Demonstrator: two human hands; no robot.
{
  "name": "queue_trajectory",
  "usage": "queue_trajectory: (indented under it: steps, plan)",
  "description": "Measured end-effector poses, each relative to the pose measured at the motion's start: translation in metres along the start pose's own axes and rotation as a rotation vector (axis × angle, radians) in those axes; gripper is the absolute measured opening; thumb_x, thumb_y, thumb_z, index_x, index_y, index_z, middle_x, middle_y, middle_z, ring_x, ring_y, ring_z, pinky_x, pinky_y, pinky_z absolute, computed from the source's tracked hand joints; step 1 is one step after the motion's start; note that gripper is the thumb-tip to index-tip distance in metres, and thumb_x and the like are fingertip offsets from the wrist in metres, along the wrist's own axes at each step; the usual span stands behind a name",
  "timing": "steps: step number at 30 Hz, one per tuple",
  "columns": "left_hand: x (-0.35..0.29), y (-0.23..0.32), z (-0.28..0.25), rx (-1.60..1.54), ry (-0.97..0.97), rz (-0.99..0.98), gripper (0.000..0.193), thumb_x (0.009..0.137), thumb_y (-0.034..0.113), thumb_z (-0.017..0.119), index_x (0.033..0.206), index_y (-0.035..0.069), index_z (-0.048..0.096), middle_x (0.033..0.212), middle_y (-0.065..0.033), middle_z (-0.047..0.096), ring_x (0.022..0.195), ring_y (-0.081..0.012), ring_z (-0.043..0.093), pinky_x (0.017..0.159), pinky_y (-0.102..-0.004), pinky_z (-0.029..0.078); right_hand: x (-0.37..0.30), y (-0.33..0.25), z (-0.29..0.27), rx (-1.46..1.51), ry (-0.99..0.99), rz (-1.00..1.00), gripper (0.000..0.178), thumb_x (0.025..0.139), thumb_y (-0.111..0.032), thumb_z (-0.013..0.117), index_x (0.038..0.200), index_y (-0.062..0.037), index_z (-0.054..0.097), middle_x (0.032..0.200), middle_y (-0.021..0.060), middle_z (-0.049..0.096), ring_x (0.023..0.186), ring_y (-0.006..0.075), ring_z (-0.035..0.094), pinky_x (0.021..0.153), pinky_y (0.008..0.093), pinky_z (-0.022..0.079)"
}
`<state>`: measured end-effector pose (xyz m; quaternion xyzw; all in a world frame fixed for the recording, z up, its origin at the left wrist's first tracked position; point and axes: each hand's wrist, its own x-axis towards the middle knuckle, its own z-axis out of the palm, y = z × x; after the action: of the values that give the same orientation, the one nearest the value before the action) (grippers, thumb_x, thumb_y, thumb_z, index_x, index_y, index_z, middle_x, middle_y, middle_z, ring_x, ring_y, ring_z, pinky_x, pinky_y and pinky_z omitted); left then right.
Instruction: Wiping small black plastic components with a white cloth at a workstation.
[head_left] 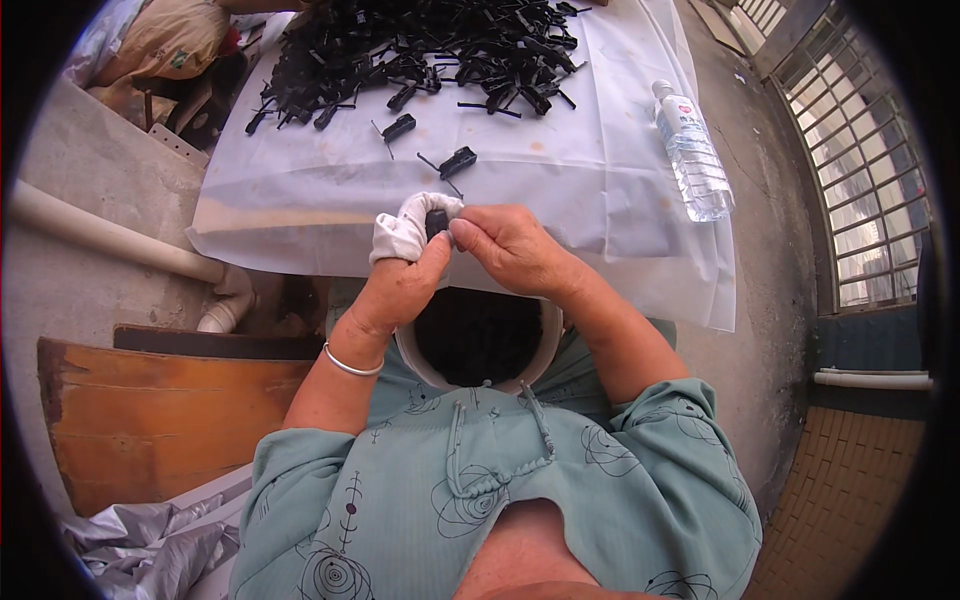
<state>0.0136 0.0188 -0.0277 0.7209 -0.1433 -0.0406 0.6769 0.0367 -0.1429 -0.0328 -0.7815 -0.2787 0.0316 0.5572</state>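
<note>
My left hand [405, 245], partly covered by a white cloth glove with the thumb bare, is closed around a small black plastic part [436, 223]. Against the right side of that part, my right hand [508, 243] pinches with thumb and forefinger; what it grips there is too small to make out. Both hands meet just over the near edge of the table. Beyond them lie two loose black parts with thin prongs, one black piece [458, 162] close to my fingers and another black piece [399, 127] farther left.
A big heap of similar black parts [430, 50] covers the far side of the sheeted table [600, 220]. At its right edge a clear water bottle [695, 160] lies on its side. Between my knees stands a white bucket [548, 350] with dark contents. Left are a pipe [120, 238] and wooden board [170, 410].
</note>
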Motion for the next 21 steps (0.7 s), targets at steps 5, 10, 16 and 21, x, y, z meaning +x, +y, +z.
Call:
queue_trajectory:
  steps: [5,10,16,21]
  plan:
    - [-0.002,-0.007,0.002,0.341,0.077,0.164,0.023,0.079,0.001,0.045,0.102,0.000,0.047,0.084,-0.0110,0.053,0.076,-0.0189,0.050,0.072,-0.0285,0.042,0.000,-0.003,0.012,-0.052,0.001,0.064,0.024,0.089,-0.017,0.050,0.073,0.0013,0.054,0.059,0.0095,0.050,0.056,0.0161,0.044,0.056,0.0296,0.041]
    - [-0.010,0.010,-0.005,0.370,-0.030,-0.050,0.026,0.080,0.006,0.050,0.105,-0.001,0.048,0.088,-0.0182,0.056,0.084,-0.0292,0.054,0.077,-0.0329,0.044,0.002,0.008,0.003,0.053,-0.113,0.078,0.026,0.088,-0.018,0.052,0.072,0.0021,0.053,0.060,0.0118,0.052,0.052,0.0207,0.040,0.053,0.0327,0.039]
    - [0.001,-0.007,-0.021,0.745,0.071,0.320,0.023,0.081,0.012,0.057,0.100,0.000,0.059,0.094,-0.0163,0.061,0.089,-0.0320,0.057,0.079,-0.0349,0.046,0.016,0.024,0.005,-0.782,0.260,-0.034,0.017,0.081,-0.024,0.059,0.081,-0.0063,0.056,0.075,0.0120,0.059,0.063,0.0307,0.058,0.056,0.0399,0.047]
    - [0.009,-0.009,-0.019,0.722,0.055,0.256,0.016,0.080,0.011,0.059,0.094,0.003,0.063,0.092,-0.0133,0.062,0.087,-0.0269,0.058,0.080,-0.0335,0.045,0.014,0.031,0.004,-0.841,0.293,-0.165,0.009,0.075,-0.011,0.059,0.073,-0.0068,0.051,0.065,0.0080,0.052,0.058,0.0288,0.056,0.051,0.0386,0.046]
